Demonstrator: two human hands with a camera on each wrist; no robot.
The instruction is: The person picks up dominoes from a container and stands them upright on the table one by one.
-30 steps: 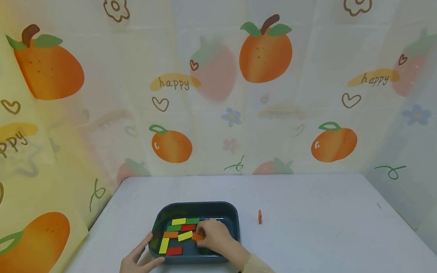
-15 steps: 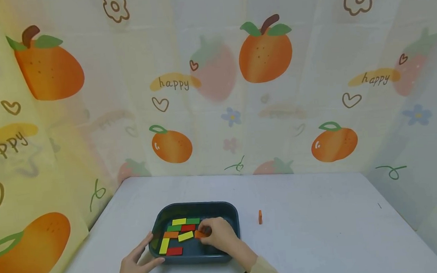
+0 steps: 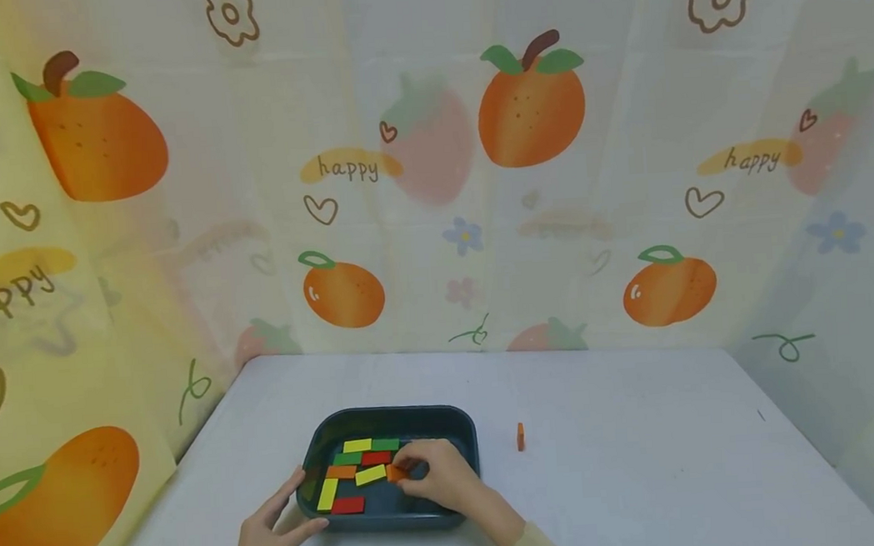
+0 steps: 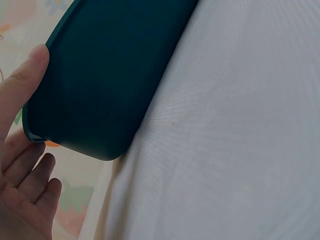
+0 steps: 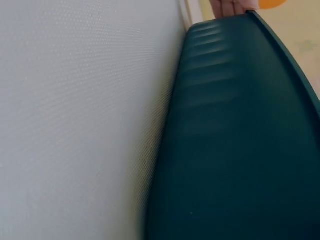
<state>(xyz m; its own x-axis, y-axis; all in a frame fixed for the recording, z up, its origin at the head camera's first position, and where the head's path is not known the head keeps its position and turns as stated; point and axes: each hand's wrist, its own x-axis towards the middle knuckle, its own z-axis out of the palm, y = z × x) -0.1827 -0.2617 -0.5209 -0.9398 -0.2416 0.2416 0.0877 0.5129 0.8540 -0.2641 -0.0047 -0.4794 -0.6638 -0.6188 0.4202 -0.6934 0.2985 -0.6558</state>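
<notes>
1. Near the middle of the dark tray (image 3: 392, 523), the right hand (image 3: 443, 473) has its grip pinched on an orange block (image 3: 395, 473), thumb and finger at its sides.
2. At about 8 o'clock on the tray, the left hand (image 3: 265, 534) braces the corner, thumb and forefinger spread apart. Light, even pressure there should stop the tray sliding on the table (image 3: 642, 436).
3. The slanted yellow block (image 3: 370, 476) lies at 9 o'clock of the orange one, touching or nearly so. Ease in gently, or it may be pushed askew.
4. A red block (image 3: 376, 458) lies toward 10 or 11 o'clock; its straight edge would make a good guide for squaring up.
5. Fingers cover part of the orange block, so I cannot tell whether its underside sits flat. Feel for the tray floor before parting the grip, so nothing drags.
6. Another orange piece (image 3: 520, 436) stands upright on the table, at the tray's 3 o'clock. Swing the wrist wide of it; it looks easily tipped.
</notes>
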